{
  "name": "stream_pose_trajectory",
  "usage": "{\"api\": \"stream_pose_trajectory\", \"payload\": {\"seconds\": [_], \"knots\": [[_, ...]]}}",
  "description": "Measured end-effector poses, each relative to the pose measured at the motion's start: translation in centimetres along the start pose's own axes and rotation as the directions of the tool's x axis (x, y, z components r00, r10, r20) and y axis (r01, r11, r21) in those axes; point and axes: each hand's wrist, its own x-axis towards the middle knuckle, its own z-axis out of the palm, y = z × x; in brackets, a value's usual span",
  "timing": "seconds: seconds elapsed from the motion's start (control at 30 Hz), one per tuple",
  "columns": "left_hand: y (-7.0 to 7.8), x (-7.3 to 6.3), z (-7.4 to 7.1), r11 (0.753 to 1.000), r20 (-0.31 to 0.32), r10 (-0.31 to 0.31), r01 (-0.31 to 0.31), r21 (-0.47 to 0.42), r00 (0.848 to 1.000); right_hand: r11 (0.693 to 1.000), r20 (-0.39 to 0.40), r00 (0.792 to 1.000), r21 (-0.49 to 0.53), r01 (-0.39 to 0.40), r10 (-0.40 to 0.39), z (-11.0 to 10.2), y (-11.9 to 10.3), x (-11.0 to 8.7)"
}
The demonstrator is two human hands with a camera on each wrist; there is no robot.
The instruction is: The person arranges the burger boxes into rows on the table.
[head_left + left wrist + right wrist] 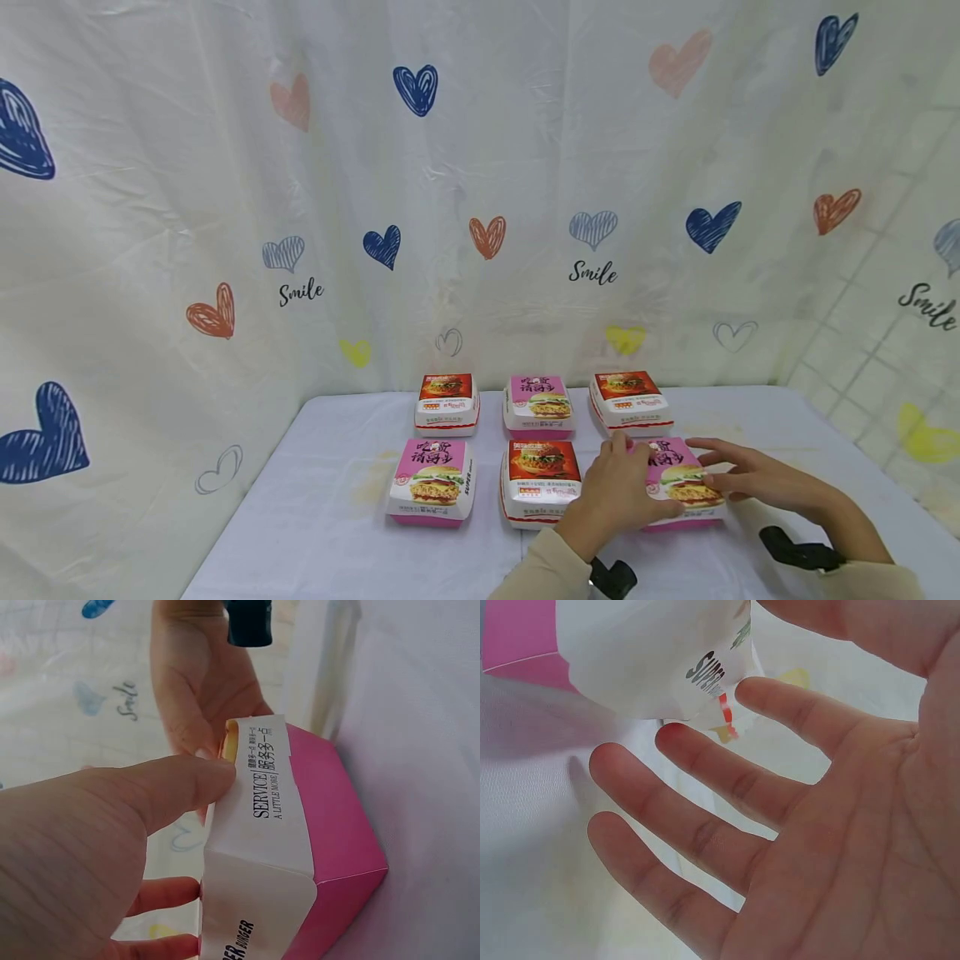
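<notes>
A pink-and-white burger box stands front right on the white-covered table. My left hand lies over its left part. In the left wrist view, the thumb touches the upper front edge of the lid, and two extended fingers reach its top edge. At the right side of this box is my right hand. Its fingers are spread and nearly straight in the right wrist view, with the index fingertip close to the box's printed side. The box is closed, its pink base on the cloth.
To the left stand a red-topped burger box and a pink one. Behind are a red-topped box, a pink box and another red-topped box. A heart-patterned curtain hangs behind the table.
</notes>
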Motion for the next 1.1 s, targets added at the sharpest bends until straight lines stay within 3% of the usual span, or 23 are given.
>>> {"api": "stream_pose_trajectory", "payload": {"seconds": [0.4,0.63,0.73,0.87,0.97,1.1], "knots": [[-0.3,0.1,0.0,1.000,0.000,0.012,-0.012,0.013,1.000,1.000,0.003,1.000,-0.008,-0.019,0.019,0.0,-0.1,0.3],[-0.4,0.2,-1.1,1.000,-0.039,0.017,-0.017,0.014,0.999,1.000,-0.061,0.998,-0.021,-0.014,0.013,-0.2,-0.2,0.3],[-0.9,0.2,-2.3,1.000,-0.078,0.024,-0.025,-0.009,0.997,0.999,-0.108,0.994,-0.034,-0.031,0.027,-0.2,-0.3,0.4],[-2.2,-0.1,-5.2,0.993,-0.099,0.026,-0.037,-0.112,0.995,0.996,-0.181,0.983,-0.086,0.000,-0.015,-0.5,-0.4,0.2],[-3.8,-0.8,-7.7,0.984,-0.098,0.023,-0.040,-0.175,0.995,0.989,-0.253,0.966,-0.143,0.025,-0.061,-0.8,-0.4,-0.1],[-6.9,-1.8,-10.1,0.989,-0.135,0.029,-0.048,-0.142,0.990,0.981,-0.345,0.934,-0.193,0.025,-0.092,-0.8,-0.2,-0.3]]}}
